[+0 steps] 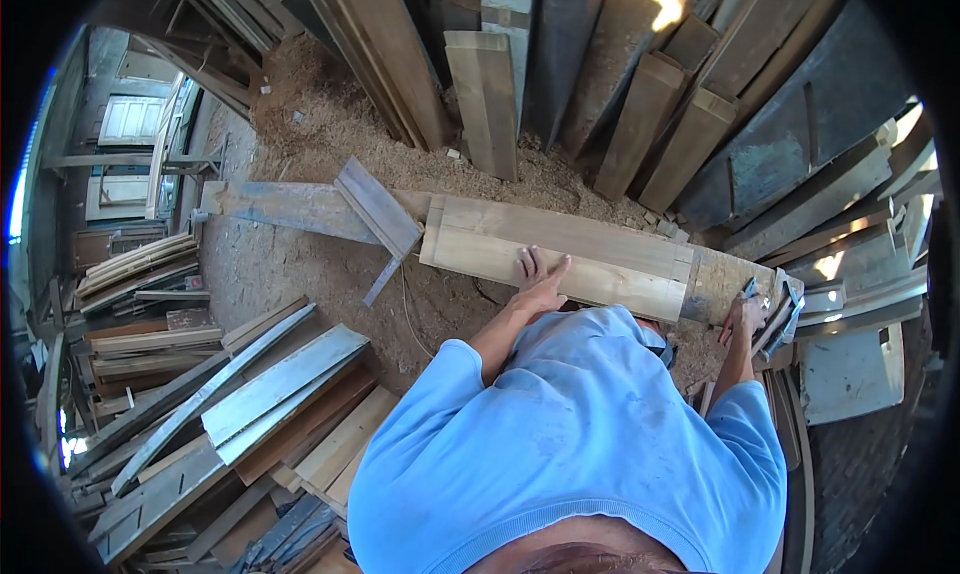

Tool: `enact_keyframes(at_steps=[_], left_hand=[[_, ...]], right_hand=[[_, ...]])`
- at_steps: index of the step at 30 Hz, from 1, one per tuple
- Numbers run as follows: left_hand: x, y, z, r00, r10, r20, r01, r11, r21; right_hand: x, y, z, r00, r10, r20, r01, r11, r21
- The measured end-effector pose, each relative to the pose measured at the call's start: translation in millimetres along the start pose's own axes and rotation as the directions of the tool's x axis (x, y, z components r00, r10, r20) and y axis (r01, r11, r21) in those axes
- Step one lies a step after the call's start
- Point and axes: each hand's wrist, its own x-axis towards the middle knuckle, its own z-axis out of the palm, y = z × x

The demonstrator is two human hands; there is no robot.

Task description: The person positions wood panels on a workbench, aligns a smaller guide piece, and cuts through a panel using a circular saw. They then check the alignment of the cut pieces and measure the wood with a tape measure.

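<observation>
A light-brown wooden panel, made of long boards with cross-pieces near both ends, lies flat on a narrow workbench in front of me. My left hand rests on the panel's near half, with its fingers stretched out and apart. At the bench's right end my right hand reaches in beside a cluster of tools. Small red and blue parts show close to that hand. Its fingers are partly hidden, so whether it grips anything is unclear.
An angled wooden piece sits across the bench's left part. Upright planks lean beyond it, above sawdust on the floor. Stacked boards lie at the lower left. A thin cord trails near the bench.
</observation>
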Motion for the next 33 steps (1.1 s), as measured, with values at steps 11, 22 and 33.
enact_keyframes(at_steps=[11, 22, 33], left_hand=[[-23, -129, -29, 0.896, 0.015, -0.443, -0.282, 0.789, -0.545], [-89, -374, -35, 0.726, -0.601, -0.334, 0.478, 0.791, -0.382], [-90, -344, -73, 0.826, -0.463, -0.32, 0.381, 0.878, -0.289]], right_hand=[[-159, -95, 71, 0.855, -0.496, 0.151, 0.513, 0.851, -0.109], [-284, -59, 45, 0.804, -0.514, 0.299, 0.547, 0.836, -0.035], [-263, 99, 150, 0.521, -0.768, 0.372, 0.813, 0.58, 0.059]])
